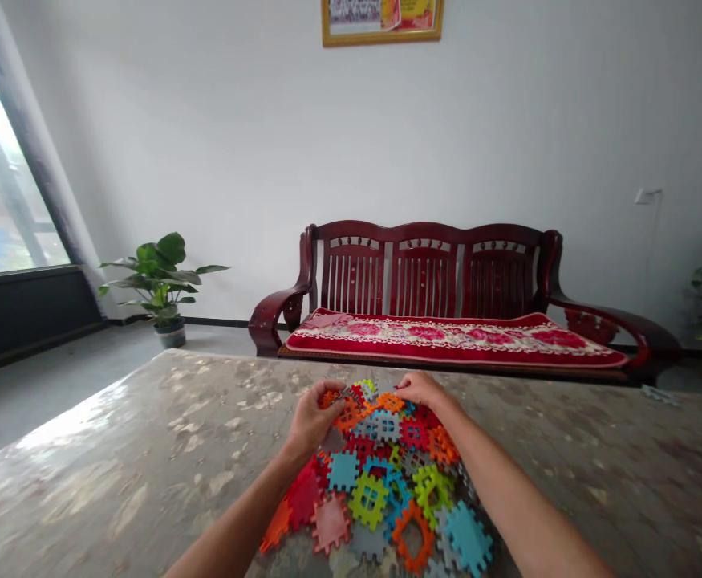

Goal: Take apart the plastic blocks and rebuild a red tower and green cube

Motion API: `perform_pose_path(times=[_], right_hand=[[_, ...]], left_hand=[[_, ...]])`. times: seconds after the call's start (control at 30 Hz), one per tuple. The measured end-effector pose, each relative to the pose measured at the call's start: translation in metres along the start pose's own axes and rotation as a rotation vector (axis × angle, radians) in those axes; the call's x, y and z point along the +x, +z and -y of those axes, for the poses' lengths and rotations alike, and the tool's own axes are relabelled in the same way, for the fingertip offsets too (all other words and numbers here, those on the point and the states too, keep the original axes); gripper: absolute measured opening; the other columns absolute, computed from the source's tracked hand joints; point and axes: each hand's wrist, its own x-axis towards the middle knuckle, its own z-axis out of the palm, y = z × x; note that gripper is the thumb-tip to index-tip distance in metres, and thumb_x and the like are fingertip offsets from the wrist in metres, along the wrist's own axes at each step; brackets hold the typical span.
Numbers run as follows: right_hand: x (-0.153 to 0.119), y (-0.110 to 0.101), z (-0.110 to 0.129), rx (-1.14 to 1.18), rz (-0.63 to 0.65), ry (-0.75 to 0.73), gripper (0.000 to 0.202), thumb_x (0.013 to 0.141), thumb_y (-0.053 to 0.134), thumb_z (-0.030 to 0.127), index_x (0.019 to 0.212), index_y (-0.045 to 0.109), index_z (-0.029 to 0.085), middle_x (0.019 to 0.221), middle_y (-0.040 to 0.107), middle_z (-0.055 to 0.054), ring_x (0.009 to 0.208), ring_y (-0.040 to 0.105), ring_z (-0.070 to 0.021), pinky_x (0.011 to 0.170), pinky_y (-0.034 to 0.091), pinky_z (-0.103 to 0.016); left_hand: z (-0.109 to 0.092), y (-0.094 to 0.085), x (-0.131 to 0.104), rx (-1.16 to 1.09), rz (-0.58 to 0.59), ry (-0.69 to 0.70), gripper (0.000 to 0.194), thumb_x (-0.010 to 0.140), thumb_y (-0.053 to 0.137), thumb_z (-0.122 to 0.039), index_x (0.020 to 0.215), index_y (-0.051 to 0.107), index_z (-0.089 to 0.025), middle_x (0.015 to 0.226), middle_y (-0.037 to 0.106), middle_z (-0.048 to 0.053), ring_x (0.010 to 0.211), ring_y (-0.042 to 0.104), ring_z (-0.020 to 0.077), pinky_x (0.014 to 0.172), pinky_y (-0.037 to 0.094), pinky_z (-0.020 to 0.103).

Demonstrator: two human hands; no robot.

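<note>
A heap of flat toothed plastic pieces lies on the table between my forearms, among them a light blue piece (343, 471), a lime green piece (369, 499) and an orange piece (413, 538). At the heap's far left edge, my left hand (315, 413) has thumb and fingers closed on an orange piece (348, 414). My right hand (421, 388) is at the far right edge, its fingertips pinched together around a small dark red bit, too small to make out well.
The patterned table (206, 449) spreads to both sides, with a small grey piece (659, 395) at its far right. Beyond it stand a dark red wooden bench (423, 277) with a red floral cover (447, 341) and a potted plant (167, 281).
</note>
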Motion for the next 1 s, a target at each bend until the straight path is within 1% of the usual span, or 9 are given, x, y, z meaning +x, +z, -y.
perform_pose_path(times=[0.1, 0.23, 0.37, 0.47, 0.57, 0.67, 0.8, 0.9, 1.0], right_hand=[[-0.005, -0.003, 0.005, -0.032, -0.025, 0.04, 0.01, 0.056, 0.076, 0.025, 0.057, 0.067, 0.022, 0.057, 0.063, 0.002, 0.061, 0.061, -0.0162, 0.062, 0.046, -0.026], [-0.014, -0.008, 0.014, -0.031, -0.094, 0.037, 0.007, 0.059, 0.067, 0.016, 0.065, 0.065, 0.021, 0.064, 0.065, 0.003, 0.063, 0.058, -0.0138, 0.059, 0.042, -0.023], [-0.029, -0.012, 0.027, 0.014, -0.128, -0.028, 0.011, 0.061, 0.06, 0.013, 0.069, 0.061, 0.021, 0.068, 0.066, 0.002, 0.065, 0.059, -0.014, 0.059, 0.041, -0.022], [-0.042, -0.014, 0.041, 0.051, -0.14, -0.088, 0.009, 0.063, 0.059, 0.014, 0.069, 0.06, 0.021, 0.069, 0.067, 0.002, 0.065, 0.059, -0.0145, 0.06, 0.041, -0.023], [-0.055, -0.015, 0.06, 0.08, -0.149, -0.149, 0.009, 0.064, 0.059, 0.015, 0.071, 0.061, 0.022, 0.071, 0.067, 0.002, 0.067, 0.06, -0.0152, 0.062, 0.043, -0.024], [-0.068, -0.016, 0.084, 0.105, -0.13, -0.21, 0.009, 0.066, 0.062, 0.017, 0.073, 0.062, 0.022, 0.073, 0.068, 0.002, 0.069, 0.061, -0.0153, 0.065, 0.045, -0.024], [-0.087, -0.021, 0.102, 0.245, -0.075, -0.249, 0.012, 0.069, 0.067, 0.027, 0.08, 0.066, 0.021, 0.082, 0.071, -0.001, 0.075, 0.064, -0.0169, 0.07, 0.049, -0.027], [-0.1, -0.033, 0.089, 0.281, -0.145, -0.183, 0.017, 0.074, 0.061, 0.033, 0.085, 0.067, 0.021, 0.087, 0.073, -0.004, 0.082, 0.066, -0.0195, 0.077, 0.052, -0.031], [-0.118, -0.048, 0.053, 0.208, -0.28, -0.04, 0.024, 0.077, 0.053, 0.036, 0.091, 0.067, 0.022, 0.097, 0.073, -0.008, 0.092, 0.067, -0.0235, 0.087, 0.051, -0.037]], left_hand=[[0.0, 0.006, -0.003, -0.005, -0.001, 0.007, 0.037, 0.062, 0.072, -0.038, 0.092, 0.065, -0.018, 0.079, 0.071, 0.002, 0.072, 0.069, 0.0184, 0.068, 0.057, 0.029], [0.003, 0.008, -0.005, -0.029, 0.006, 0.003, 0.031, 0.064, 0.069, -0.035, 0.089, 0.066, -0.017, 0.071, 0.069, 0.0, 0.065, 0.067, 0.0165, 0.061, 0.057, 0.028], [0.006, 0.008, -0.007, 0.106, 0.043, 0.006, 0.025, 0.069, 0.064, -0.03, 0.091, 0.069, -0.017, 0.068, 0.068, 0.0, 0.063, 0.067, 0.0177, 0.056, 0.058, 0.029], [0.007, 0.008, -0.007, 0.27, 0.06, 0.078, 0.019, 0.069, 0.065, -0.025, 0.086, 0.073, -0.02, 0.078, 0.074, 0.003, 0.079, 0.07, 0.0218, 0.067, 0.06, 0.031], [0.008, 0.004, -0.009, 0.36, 0.068, 0.165, 0.022, 0.075, 0.061, -0.027, 0.092, 0.075, -0.023, 0.093, 0.076, 0.004, 0.094, 0.07, 0.0246, 0.084, 0.058, 0.036], [0.008, -0.008, -0.013, 0.438, 0.075, 0.192, 0.031, 0.083, 0.053, -0.034, 0.103, 0.074, -0.023, 0.106, 0.076, 0.004, 0.104, 0.068, 0.0243, 0.096, 0.051, 0.037], [0.01, -0.037, -0.028, 0.584, 0.088, 0.157, 0.038, 0.088, 0.044, -0.039, 0.109, 0.071, -0.023, 0.116, 0.073, 0.005, 0.113, 0.064, 0.0233, 0.101, 0.046, 0.034], [0.015, -0.059, -0.048, 0.762, 0.076, 0.115, 0.044, 0.091, 0.039, -0.044, 0.116, 0.068, -0.025, 0.125, 0.068, 0.007, 0.122, 0.058, 0.0253, 0.107, 0.039, 0.04], [0.023, -0.076, -0.069, 0.932, 0.023, -0.006, 0.05, 0.091, 0.039, -0.051, 0.129, 0.062, -0.028, 0.138, 0.06, 0.009, 0.135, 0.045, 0.0297, 0.113, 0.029, 0.05]])
